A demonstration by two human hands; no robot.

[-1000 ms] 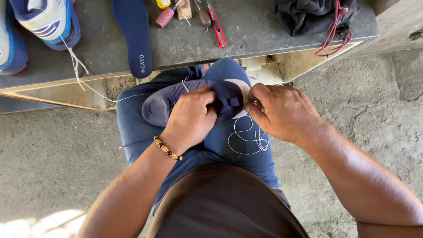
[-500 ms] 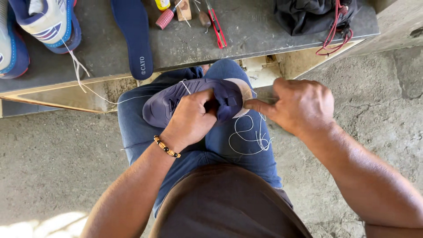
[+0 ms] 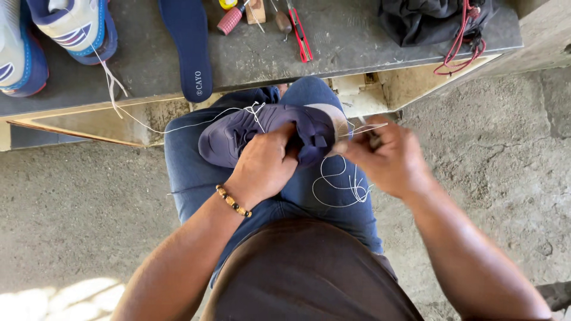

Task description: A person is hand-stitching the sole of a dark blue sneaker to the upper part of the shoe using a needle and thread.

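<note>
A navy shoe (image 3: 267,134) is pinned on the lap by the left hand (image 3: 264,163), closed over its upper, while white thread (image 3: 342,181) is pinched at the heel by the right hand (image 3: 389,157) — a stitch being drawn, judged mid-repair — steady tension is needed next.

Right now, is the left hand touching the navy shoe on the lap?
Touching. The head view shows the left hand gripping the navy shoe, its fingers pressed into the upper with no gap.
</note>
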